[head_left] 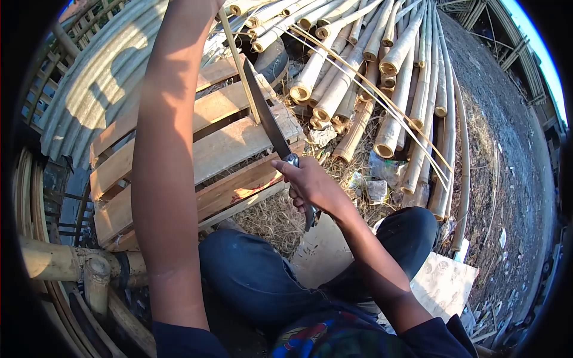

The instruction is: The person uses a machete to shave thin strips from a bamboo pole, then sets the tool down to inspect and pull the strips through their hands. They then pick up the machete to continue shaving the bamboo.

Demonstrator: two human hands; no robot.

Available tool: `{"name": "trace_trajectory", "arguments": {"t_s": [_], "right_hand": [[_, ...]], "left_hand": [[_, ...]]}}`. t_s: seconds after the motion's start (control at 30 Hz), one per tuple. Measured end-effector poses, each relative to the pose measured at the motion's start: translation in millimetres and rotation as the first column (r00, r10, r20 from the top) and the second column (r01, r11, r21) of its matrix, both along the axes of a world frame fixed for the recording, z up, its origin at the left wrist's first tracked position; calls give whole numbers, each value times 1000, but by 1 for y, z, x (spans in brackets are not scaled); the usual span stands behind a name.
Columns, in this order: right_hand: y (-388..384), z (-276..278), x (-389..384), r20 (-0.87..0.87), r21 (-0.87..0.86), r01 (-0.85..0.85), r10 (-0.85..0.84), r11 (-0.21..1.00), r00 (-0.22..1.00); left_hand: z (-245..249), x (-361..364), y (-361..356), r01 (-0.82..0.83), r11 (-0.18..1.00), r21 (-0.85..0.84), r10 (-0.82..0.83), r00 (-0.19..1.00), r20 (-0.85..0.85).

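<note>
My right hand is closed round the handle of a large knife, its dark blade pointing up and away from me. A thin bamboo strip stands on end beside the blade, its lower end at the slats of a wooden pallet. At the top edge of the view, my left hand grips the upper part of this strip; most of its fingers are cut off by the frame.
Many cut bamboo poles lie in a pile ahead to the right, with long thin strips across them. Corrugated sheeting stands at the left. A thick bamboo frame is near my left side. Flat board lies by my right knee.
</note>
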State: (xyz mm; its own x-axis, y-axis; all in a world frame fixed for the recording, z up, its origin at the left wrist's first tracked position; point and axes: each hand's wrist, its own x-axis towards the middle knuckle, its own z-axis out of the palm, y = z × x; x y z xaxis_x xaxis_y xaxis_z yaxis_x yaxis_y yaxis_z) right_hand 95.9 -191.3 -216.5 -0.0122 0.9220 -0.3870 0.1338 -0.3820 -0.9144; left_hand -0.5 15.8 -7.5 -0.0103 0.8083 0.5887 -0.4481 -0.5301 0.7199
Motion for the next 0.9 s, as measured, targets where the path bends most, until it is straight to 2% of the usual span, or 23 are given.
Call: {"name": "trace_trajectory", "arguments": {"t_s": [0.03, 0.1, 0.17, 0.2, 0.23, 0.3, 0.33, 0.37, 0.43, 0.47, 0.5, 0.57, 0.6, 0.63, 0.7, 0.73, 0.8, 0.9], "right_hand": [[-1, 6, 9, -41, -10, -55, 55, 998, 998], [0, 11, 13, 26, 24, -51, 50, 998, 998], [-4, 7, 13, 154, 123, -55, 35, 991, 987], [-4, 6, 13, 162, 95, -55, 39, 994, 986], [-7, 4, 10, 160, 103, -63, 46, 993, 986], [-16, -1, 2, -83, 57, 78, -73, 995, 994], [-20, -1, 1, -187, 27, 85, -79, 996, 979], [-24, -3, 1, -137, 74, 86, -75, 994, 988], [-32, -5, 2, -275, 83, 130, -102, 988, 956], [-32, -6, 3, -275, 81, 133, -106, 988, 956], [-33, -6, 4, -284, 65, 147, -123, 987, 951], [-35, -7, 7, -291, 44, 174, -154, 984, 944], [-32, -7, 6, -313, 29, 177, -159, 984, 936], [-28, -6, 5, -334, 17, 177, -161, 984, 929], [-24, 2, -1, -335, 22, 180, -162, 984, 928], [-22, 3, -5, -356, 45, 175, -148, 984, 923], [-15, 11, -14, -400, 102, 175, -121, 979, 908], [0, 38, -26, -253, 224, 146, -87, 964, 963]], "left_hand": [[-2, -1, 1, -1, 1000, -5, 1, 1000, -14], [-1, 0, 0, 6, 1000, 25, -5, 999, -36], [-1, -3, 2, 223, 973, -62, -225, 974, -29], [-2, -9, 0, 302, 950, -77, -304, 952, -21], [-2, -17, 0, 293, 954, -70, -295, 955, -25], [-2, -34, 4, 544, 836, -74, -544, 839, 25], [-5, -39, 5, 574, 815, -79, -569, 818, 79], [-5, -44, 3, 570, 818, -75, -566, 821, 74], [-7, -49, 0, 579, 814, -45, -578, 815, 50], [-9, -51, 6, 650, 760, 20, -649, 758, 59], [-13, -52, 11, 656, 755, 17, -655, 753, 62], [-20, -47, 11, 407, 864, 296, -394, 913, -107], [-23, -40, 8, 371, 849, 376, -358, 928, -107], [-24, -34, 5, 377, 847, 374, -365, 925, -106], [-29, -27, 2, 341, 905, 253, -354, 935, 7], [-31, -24, 9, 338, 885, 321, -353, 935, -12], [-31, -15, 5, 292, 903, 315, -314, 949, 20], [-33, -8, 5, 218, 928, 301, -244, 969, 50]]}}
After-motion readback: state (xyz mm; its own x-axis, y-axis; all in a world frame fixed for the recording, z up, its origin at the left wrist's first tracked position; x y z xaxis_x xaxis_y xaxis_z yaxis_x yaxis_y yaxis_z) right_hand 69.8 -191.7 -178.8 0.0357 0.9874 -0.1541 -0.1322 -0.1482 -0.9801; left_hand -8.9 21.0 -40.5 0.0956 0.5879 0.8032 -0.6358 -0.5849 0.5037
